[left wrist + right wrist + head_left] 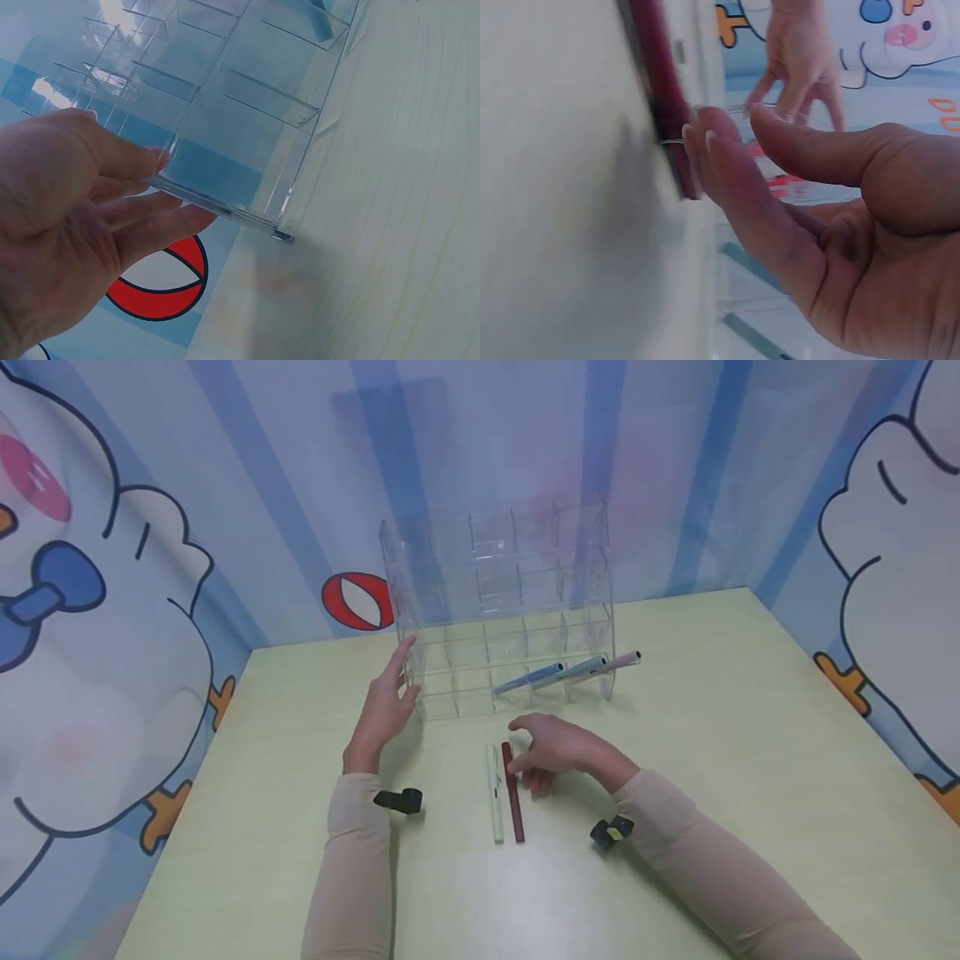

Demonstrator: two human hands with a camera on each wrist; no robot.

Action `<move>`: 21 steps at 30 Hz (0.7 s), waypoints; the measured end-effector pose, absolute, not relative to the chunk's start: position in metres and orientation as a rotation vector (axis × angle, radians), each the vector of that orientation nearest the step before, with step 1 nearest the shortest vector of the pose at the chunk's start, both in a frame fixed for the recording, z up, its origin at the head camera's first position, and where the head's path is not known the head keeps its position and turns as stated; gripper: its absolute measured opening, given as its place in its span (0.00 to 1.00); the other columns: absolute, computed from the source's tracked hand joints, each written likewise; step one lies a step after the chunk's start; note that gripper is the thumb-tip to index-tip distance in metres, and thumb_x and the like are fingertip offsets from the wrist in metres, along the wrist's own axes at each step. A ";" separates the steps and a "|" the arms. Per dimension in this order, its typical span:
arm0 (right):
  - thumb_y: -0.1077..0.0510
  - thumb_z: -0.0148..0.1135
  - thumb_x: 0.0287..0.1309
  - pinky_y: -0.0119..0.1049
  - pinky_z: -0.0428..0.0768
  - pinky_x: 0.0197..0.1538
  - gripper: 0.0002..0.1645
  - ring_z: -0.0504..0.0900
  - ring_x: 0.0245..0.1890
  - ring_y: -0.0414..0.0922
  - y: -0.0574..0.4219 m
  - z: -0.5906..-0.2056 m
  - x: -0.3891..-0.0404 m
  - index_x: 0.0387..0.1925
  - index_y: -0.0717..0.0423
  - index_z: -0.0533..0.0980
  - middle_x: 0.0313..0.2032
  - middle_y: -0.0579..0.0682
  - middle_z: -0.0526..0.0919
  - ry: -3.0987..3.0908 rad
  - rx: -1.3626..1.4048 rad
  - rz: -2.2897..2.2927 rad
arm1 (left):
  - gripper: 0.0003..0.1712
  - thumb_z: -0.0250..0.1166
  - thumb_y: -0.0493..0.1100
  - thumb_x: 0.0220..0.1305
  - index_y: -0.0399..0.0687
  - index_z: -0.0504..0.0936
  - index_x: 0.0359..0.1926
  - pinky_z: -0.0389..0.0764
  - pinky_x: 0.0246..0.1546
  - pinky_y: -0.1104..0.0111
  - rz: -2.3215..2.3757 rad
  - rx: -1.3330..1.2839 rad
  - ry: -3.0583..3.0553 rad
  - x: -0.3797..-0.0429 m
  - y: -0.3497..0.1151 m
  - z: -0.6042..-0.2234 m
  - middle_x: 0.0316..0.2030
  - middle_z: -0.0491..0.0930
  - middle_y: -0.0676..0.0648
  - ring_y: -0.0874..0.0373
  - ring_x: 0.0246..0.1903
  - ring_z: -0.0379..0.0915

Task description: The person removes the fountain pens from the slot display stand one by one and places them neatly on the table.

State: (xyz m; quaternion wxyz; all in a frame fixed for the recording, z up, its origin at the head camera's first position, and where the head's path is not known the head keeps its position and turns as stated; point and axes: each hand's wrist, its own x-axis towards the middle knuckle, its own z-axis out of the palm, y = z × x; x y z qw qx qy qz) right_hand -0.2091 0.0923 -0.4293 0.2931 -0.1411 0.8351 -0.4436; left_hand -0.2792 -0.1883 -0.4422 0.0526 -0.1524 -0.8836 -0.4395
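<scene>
A clear acrylic rack (467, 628) with rows of small compartments stands at the back of the table. My left hand (384, 714) grips its left side panel, thumb on the inner face and fingers outside in the left wrist view (82, 202). In front of the rack lie a pale green pen (496, 802) and a dark red pen (514, 806), side by side. Over the red pen hovers my right hand (558, 747), fingers bent and thumb apart. In the right wrist view its fingertips are right beside the red pen (660, 67); whether they touch is unclear.
Leaning in the rack's lowest row are a blue pen (528, 678), a pale teal pen (585, 668) and a pale pink pen (624, 660), ends sticking out to the right. Behind the rack rises a cartoon-printed backdrop (495, 435). The light table (712, 735) extends to both sides.
</scene>
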 end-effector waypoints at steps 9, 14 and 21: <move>0.59 0.63 0.67 0.41 0.86 0.36 0.35 0.87 0.31 0.51 0.120 -0.381 -0.203 0.71 0.62 0.63 0.34 0.54 0.87 2.339 -0.526 -1.224 | 0.45 0.57 0.31 0.72 0.67 0.48 0.80 0.70 0.64 0.48 -1.340 -0.469 -2.689 -0.282 -0.189 -0.445 0.78 0.49 0.45 0.39 0.70 0.60; 0.61 0.63 0.66 0.43 0.86 0.39 0.32 0.87 0.34 0.50 0.137 -0.361 -0.201 0.69 0.61 0.66 0.37 0.53 0.87 2.362 -0.491 -1.324 | 0.45 0.57 0.31 0.72 0.65 0.49 0.80 0.71 0.64 0.49 -1.333 -0.480 -2.680 -0.281 -0.189 -0.444 0.77 0.50 0.43 0.39 0.69 0.60; 0.61 0.65 0.65 0.43 0.87 0.40 0.32 0.86 0.34 0.49 0.152 -0.349 -0.200 0.68 0.61 0.67 0.38 0.53 0.86 2.406 -0.507 -1.378 | 0.45 0.58 0.31 0.72 0.66 0.49 0.79 0.73 0.62 0.50 -1.318 -0.456 -2.689 -0.280 -0.188 -0.444 0.77 0.52 0.44 0.39 0.69 0.62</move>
